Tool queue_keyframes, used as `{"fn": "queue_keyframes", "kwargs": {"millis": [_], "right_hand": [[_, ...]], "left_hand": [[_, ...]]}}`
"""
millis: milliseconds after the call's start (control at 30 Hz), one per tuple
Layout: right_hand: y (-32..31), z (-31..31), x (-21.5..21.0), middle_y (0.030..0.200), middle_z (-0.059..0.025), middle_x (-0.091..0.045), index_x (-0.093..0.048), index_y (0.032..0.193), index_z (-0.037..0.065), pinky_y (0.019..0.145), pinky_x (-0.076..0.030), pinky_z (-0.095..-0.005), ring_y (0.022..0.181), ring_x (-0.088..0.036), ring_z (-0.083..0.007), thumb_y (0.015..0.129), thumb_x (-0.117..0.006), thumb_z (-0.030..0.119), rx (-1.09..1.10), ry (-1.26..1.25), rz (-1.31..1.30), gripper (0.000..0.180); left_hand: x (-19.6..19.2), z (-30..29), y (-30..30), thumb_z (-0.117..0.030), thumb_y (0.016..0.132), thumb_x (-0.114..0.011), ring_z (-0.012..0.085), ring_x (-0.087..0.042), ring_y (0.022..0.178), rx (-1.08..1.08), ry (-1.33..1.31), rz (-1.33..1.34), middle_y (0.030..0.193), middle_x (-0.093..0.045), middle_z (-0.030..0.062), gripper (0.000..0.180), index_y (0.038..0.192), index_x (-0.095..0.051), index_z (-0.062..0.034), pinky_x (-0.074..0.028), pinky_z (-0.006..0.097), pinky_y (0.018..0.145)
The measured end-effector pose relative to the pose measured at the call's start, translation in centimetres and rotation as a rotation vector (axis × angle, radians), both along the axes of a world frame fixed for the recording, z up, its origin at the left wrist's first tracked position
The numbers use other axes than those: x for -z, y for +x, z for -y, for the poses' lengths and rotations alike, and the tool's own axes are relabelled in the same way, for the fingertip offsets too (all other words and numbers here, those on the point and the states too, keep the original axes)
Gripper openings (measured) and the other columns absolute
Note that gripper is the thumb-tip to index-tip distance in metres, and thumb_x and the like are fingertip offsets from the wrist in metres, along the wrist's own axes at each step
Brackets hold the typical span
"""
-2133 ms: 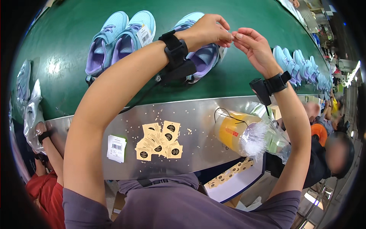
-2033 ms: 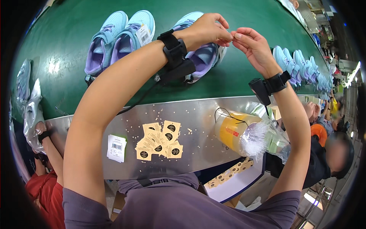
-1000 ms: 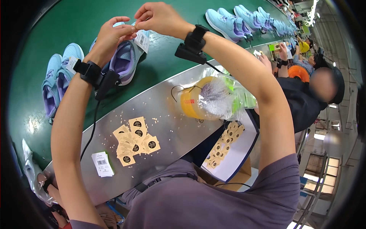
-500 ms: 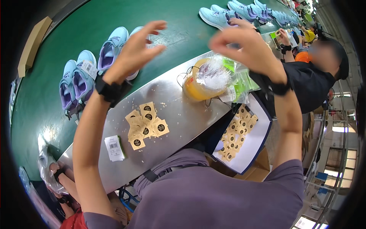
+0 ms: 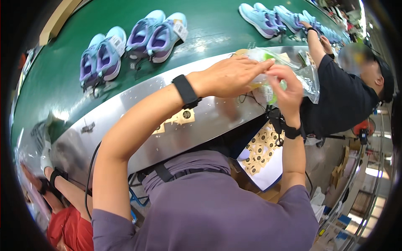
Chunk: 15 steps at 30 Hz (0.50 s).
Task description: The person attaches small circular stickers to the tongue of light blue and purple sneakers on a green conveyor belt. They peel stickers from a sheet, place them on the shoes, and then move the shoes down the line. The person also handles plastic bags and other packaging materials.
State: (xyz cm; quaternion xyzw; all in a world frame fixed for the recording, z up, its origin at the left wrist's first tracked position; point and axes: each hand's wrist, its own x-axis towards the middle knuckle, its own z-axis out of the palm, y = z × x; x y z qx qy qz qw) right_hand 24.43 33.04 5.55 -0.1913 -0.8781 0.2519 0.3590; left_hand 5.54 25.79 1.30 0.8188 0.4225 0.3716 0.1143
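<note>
Glossy green tabletop (image 5: 213, 27) adjoins silver metal ledge (image 5: 209, 121). Left hand (image 5: 234, 76) and right hand (image 5: 289, 92) overhang it (fingers clamped? I can't tell).

No wording legible on my feed. White printed tags (image 5: 181, 30) on blue shoes (image 5: 164, 41), toward worktop (image 5: 209, 35) near edge; white label (image 5: 266, 93) at clear bag (image 5: 308, 83); tan cards (image 5: 186, 116), dark round print, between metal ledge (image 5: 211, 115) edges.

Bench (image 5: 207, 121): smooth, reflective metal in front, glossy green surface (image 5: 213, 31) beyond; cards (image 5: 186, 115), matt paper; bag (image 5: 310, 85), clear, shiny, creased plastic.
</note>
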Motion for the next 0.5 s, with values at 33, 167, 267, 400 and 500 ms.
{"fn": "queue_keyframes", "kwargs": {"millis": [33,167,267,400,500], "right_hand": [[0.0,0.7,0.0,0.099,-0.0119,-0.067,-0.061,0.092,0.000,0.072,-0.048,-0.0254,0.084,-0.061,-0.0152,0.083,-0.057,-0.004,-0.012,-0.220,-0.225,0.010],[1.3,3.2,-4.1,0.088,-0.0254,-0.064,-0.047,0.094,-0.001,0.085,-0.052,-0.0444,0.082,-0.066,-0.0294,0.087,-0.045,-0.007,-0.035,-0.241,-0.704,0.010],[-1.2,5.4,-2.3,0.085,-0.0172,-0.066,-0.050,0.096,0.001,0.074,-0.052,-0.0364,0.078,-0.064,-0.0203,0.090,-0.047,-0.001,-0.046,-0.285,-0.352,0.007],[-4.7,8.8,4.5,0.082,-0.0097,-0.063,-0.054,0.099,0.004,0.063,-0.047,-0.0340,0.069,-0.060,-0.0219,0.088,-0.054,0.006,-0.245,-0.469,0.274,0.012],[-6.2,10.4,9.7,0.084,-0.0110,-0.058,-0.057,0.100,0.006,0.063,-0.047,-0.0376,0.073,-0.058,-0.0300,0.083,-0.061,0.012,-0.266,-0.225,0.461,0.019]], "left_hand": [[0.5,0.4,0.2,-0.006,0.074,-0.067,0.0292,-0.045,0.123,-0.030,-0.030,-0.004,0.134,-0.047,0.0145,0.083,0.144,-0.022,-0.0051,-0.035,0.043,0.104],[0.3,1.0,0.7,-0.008,0.076,-0.067,0.0293,-0.043,0.125,-0.124,0.059,-0.095,0.134,-0.047,0.0142,0.083,0.145,-0.021,-0.0067,-0.030,0.043,0.107],[-0.4,4.3,-2.4,-0.009,0.078,-0.066,0.0282,-0.050,0.115,-0.296,0.182,0.148,0.126,-0.053,0.0136,0.055,0.128,-0.045,-0.0049,-0.039,0.038,0.099],[1.7,13.5,-8.1,-0.013,0.085,-0.063,0.0155,-0.061,0.082,-0.770,-0.122,0.423,0.087,-0.064,0.0102,0.015,0.089,-0.065,0.0010,-0.047,0.026,0.073],[4.4,19.8,-8.5,-0.017,0.087,-0.063,0.0075,-0.056,0.067,-1.202,-0.353,0.620,0.069,-0.062,0.0057,0.018,0.082,-0.065,-0.0001,-0.043,0.022,0.060]]}}
